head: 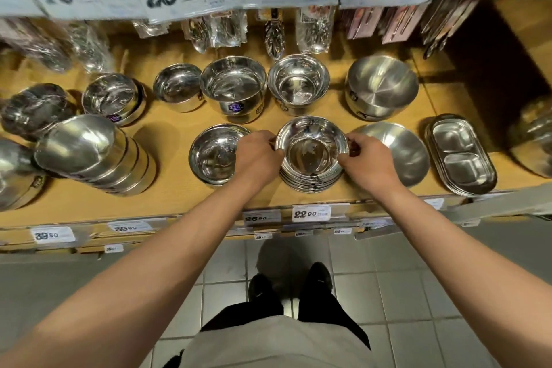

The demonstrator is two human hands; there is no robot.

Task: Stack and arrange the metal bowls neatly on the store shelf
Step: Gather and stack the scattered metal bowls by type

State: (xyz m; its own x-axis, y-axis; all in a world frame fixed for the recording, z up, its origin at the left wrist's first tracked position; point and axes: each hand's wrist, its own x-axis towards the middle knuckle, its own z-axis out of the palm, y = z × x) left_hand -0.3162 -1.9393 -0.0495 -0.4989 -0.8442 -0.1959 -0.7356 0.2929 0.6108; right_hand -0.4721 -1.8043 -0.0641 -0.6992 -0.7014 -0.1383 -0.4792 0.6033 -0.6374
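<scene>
On the wooden shelf (167, 140), a leaning stack of bowls (92, 155) lies tipped over at nine o'clock, and a lone shallow bowl (213, 155) sits just left of centre, touching the left hand (257, 155). At centre front the top bowl (312, 146) sits on its nested stack (310, 179), the left hand pinching its rim at nine o'clock and the right hand (366, 158) pinching it at three o'clock, both closed on the metal. This looks like the seating step: the next move calls for settling the bowl level and centred, then letting go evenly, with the tipped stack left to right.
</scene>
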